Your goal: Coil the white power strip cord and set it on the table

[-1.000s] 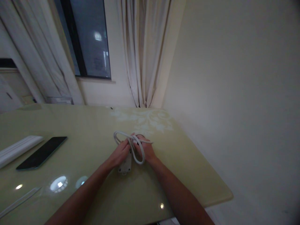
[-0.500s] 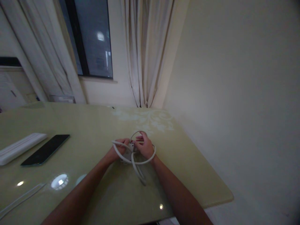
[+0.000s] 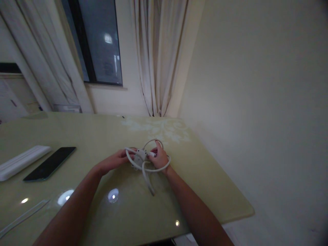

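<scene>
- Right hand (image 3: pixel 160 160), just right of frame centre – fingers curled closed on the white cord (image 3: pixel 147 175), which loops around the wrist.
- Left hand (image 3: pixel 115 162) – fingertips closed on the left end of the white power strip (image 3: pixel 139 156), which is held low over the table between both hands.
- One cord loop trails toward the lower frame onto the glossy green table (image 3: pixel 97 136).
- At the left of the frame lie a dark phone (image 3: pixel 50 167) and, beside it, a white bar (image 3: pixel 22 166).
- Curtain (image 3: pixel 156 58) and window (image 3: pixel 98 41) are at the top.

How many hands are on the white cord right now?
2. The left hand holds the white cord on the left side, beside the power strip. The right hand grips the loops on the right side. Both are the person's own.
</scene>
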A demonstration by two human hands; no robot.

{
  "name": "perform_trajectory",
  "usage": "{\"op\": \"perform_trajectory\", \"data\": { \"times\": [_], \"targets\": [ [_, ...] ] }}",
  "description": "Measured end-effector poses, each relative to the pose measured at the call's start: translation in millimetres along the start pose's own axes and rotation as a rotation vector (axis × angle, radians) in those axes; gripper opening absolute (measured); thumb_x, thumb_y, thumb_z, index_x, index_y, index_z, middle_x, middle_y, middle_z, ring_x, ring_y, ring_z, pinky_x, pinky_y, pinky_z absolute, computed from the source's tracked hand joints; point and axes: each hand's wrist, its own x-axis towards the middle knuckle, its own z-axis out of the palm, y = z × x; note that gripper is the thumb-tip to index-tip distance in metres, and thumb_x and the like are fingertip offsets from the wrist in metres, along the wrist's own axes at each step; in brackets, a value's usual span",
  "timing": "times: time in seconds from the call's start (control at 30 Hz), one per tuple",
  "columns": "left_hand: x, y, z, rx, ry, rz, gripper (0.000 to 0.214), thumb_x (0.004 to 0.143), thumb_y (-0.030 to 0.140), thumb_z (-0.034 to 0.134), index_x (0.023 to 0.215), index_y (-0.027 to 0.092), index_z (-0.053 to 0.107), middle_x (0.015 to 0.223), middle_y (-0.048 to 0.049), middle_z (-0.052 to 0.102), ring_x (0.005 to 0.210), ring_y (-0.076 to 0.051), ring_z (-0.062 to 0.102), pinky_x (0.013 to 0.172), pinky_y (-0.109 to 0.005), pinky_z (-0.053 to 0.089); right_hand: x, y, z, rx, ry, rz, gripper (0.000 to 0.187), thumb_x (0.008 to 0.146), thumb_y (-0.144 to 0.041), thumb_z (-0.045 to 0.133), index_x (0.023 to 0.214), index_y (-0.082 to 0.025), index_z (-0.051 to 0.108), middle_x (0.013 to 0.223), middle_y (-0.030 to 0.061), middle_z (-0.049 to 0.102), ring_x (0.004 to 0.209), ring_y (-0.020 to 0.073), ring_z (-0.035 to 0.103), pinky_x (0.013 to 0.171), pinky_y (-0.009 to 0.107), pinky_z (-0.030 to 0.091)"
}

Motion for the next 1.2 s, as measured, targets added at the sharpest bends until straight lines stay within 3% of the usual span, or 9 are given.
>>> {"op": "perform_trajectory", "data": {
  "times": [0.13,0.23,0.4,0.5,0.67,0.77,0.97,1.07,1.2],
  "targets": [
    [9,-7,3.4,0.117,0.287,0.049,0.050,0.072,0.064,0.083,0.094,0.019,0.085,0.095,-0.0111,0.083,0.089,-0.033,0.076,0.084,-0.040,0.059,6,8,-4,0.162,0.075,0.002,0.100,0.076,-0.026,0.080,0.164,-0.019,0.033,0.101,0.0061,0.076,0.090,0.0228,0.073,0.088,0.039,0.060],
    [14,-8,16.9,0.096,0.386,0.090,0.063,0.071,0.069,0.083,0.106,0.017,0.083,0.103,-0.0129,0.083,0.095,-0.034,0.076,0.087,-0.040,0.059,4,7,-2,0.211,0.115,-0.043,0.099,0.077,-0.025,0.079,0.165,-0.024,0.032,0.105,0.0052,0.076,0.095,0.0224,0.073,0.092,0.040,0.060],
    [14,-5,33.7,0.065,0.432,0.197,0.075,0.071,0.075,0.080,0.119,0.017,0.078,0.118,-0.0147,0.081,0.112,-0.036,0.074,0.103,-0.043,0.055,-2,-2,2,0.262,0.044,-0.215,0.094,0.083,-0.025,0.075,0.166,-0.025,0.030,0.108,0.0065,0.075,0.100,0.0233,0.073,0.099,0.044,0.060],
    [12,-5,38.9,0.012,0.377,0.259,0.071,0.078,0.068,0.079,0.129,0.018,0.073,0.133,-0.0163,0.075,0.126,-0.035,0.069,0.111,-0.043,0.050,-3,-6,4,0.349,0.045,-0.259,0.093,0.086,-0.021,0.070,0.167,-0.026,0.027,0.117,0.0096,0.072,0.109,0.0242,0.071,0.103,0.044,0.059],
    [13,-9,54.5,-0.393,0.328,0.223,0.080,0.079,0.060,0.083,0.142,0.019,0.057,0.132,-0.0188,0.074,0.113,-0.031,0.074,0.095,-0.039,0.058,-4,-14,8,0.521,0.090,-0.237,0.084,0.093,-0.025,0.065,0.167,-0.031,0.026,0.132,0.0121,0.063,0.124,0.0242,0.067,0.104,0.041,0.059],
    [15,-13,62.9,-0.457,0.288,0.169,0.086,0.078,0.062,0.082,0.147,0.023,0.051,0.122,-0.0151,0.077,0.098,-0.027,0.075,0.080,-0.033,0.058,-4,-18,9,0.537,0.090,-0.250,0.080,0.096,-0.027,0.062,0.167,-0.033,0.027,0.133,0.0110,0.061,0.128,0.0238,0.065,0.107,0.043,0.058],
    [16,-22,57.4,-0.211,0.340,0.119,0.085,0.083,0.069,0.070,0.151,0.021,0.052,0.068,0.0036,0.066,0.061,-0.017,0.063,0.059,-0.026,0.047,-6,-17,11,0.556,0.094,-0.193,0.063,0.094,-0.030,0.063,0.155,-0.027,0.046,0.131,0.0118,0.065,0.125,0.0242,0.067,0.109,0.045,0.057],
    [16,-28,47.0,0.069,0.414,0.236,0.066,0.090,0.059,0.064,0.142,0.018,0.059,0.072,0.0002,0.070,0.072,-0.020,0.068,0.072,-0.030,0.053,-6,-16,14,0.615,0.119,-0.168,0.057,0.089,-0.029,0.069,0.144,-0.026,0.056,0.127,0.0119,0.068,0.122,0.0255,0.068,0.110,0.046,0.055],
    [18,-31,34.1,0.223,0.500,0.312,0.061,0.099,0.052,0.051,0.149,0.018,0.050,0.094,-0.0074,0.079,0.090,-0.024,0.075,0.090,-0.038,0.055,-1,-17,14,0.862,0.116,-0.001,0.069,0.082,-0.030,0.075,0.146,-0.025,0.051,0.116,0.0090,0.076,0.110,0.0245,0.072,0.103,0.044,0.056]
  ]
}}
